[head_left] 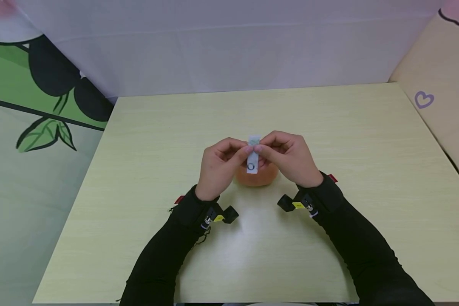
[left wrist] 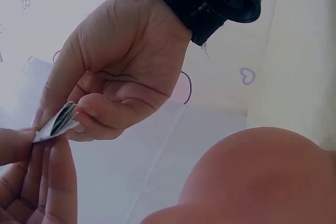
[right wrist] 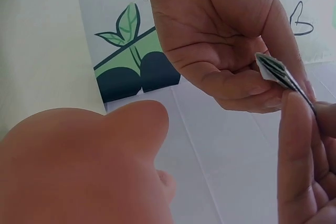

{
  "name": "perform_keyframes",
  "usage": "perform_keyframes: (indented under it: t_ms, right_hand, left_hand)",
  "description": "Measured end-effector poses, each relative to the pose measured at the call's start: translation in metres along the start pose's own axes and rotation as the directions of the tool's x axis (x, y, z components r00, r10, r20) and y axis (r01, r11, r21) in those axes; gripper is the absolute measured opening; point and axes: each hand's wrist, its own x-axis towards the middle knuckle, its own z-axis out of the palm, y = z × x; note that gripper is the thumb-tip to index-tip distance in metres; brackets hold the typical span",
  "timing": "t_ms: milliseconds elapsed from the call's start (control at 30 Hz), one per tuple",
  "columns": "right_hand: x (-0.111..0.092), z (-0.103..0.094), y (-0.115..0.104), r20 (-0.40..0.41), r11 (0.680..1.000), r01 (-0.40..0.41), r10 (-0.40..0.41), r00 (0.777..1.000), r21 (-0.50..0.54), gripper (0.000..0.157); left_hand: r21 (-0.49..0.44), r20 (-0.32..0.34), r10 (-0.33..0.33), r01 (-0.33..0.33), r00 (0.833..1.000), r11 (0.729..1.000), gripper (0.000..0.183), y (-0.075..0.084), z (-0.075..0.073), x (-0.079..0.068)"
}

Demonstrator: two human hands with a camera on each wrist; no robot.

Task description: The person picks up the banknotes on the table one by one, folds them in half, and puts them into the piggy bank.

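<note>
A narrow folded banknote (head_left: 253, 159), pale green-white with a ring-like mark near its lower end, stands between both hands. My left hand (head_left: 219, 168) pinches its left side between thumb and fingers, and my right hand (head_left: 290, 157) pinches the right side. Stacked layers show at the end of the banknote (left wrist: 62, 121) in the left wrist view. Below and behind the hands sits a rounded, smooth orange-pink piggy bank (head_left: 257, 178), partly covered by them. An ear-like bulge shows on the piggy bank (right wrist: 84, 166) in the right wrist view; its top opening, if any, cannot be seen.
The pale wooden table (head_left: 137, 178) spreads out under both arms. A white cloth wall (head_left: 229, 59) rises behind it, with printed panels at left and right. Each wrist wears a black camera (head_left: 229, 214) on its strap.
</note>
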Motion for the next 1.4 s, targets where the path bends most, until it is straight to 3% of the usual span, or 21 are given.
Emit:
perform_keyframes:
  t_ms: [367,767,1167,1400]
  right_hand:
    - [-0.0012,0.0009,-0.0021,0.009,1.000,-0.002,0.002,1.000,-0.022,0.013]
    - [-0.0013,0.0009,-0.0014,0.074,0.997,-0.025,0.031,0.997,-0.078,0.011]
    - [0.0006,0.0011,-0.0020,0.115,0.992,-0.107,0.115,0.987,-0.074,0.011]
    - [-0.0003,0.0013,-0.0028,0.103,0.992,-0.090,0.099,0.990,-0.085,0.011]
  left_hand:
    - [-0.021,0.006,-0.009,0.010,1.000,1.000,0.012,0.0009,-0.0002,0.0003]
    - [0.000,-0.027,-0.010,0.010,1.000,1.000,0.014,-0.0013,-0.0014,0.0011]
    - [0.031,-0.071,0.046,-0.044,0.996,0.999,0.012,-0.0013,-0.0009,0.0000]
    - [0.014,-0.053,0.010,-0.009,0.999,1.000,0.013,-0.0004,-0.0022,-0.0002]
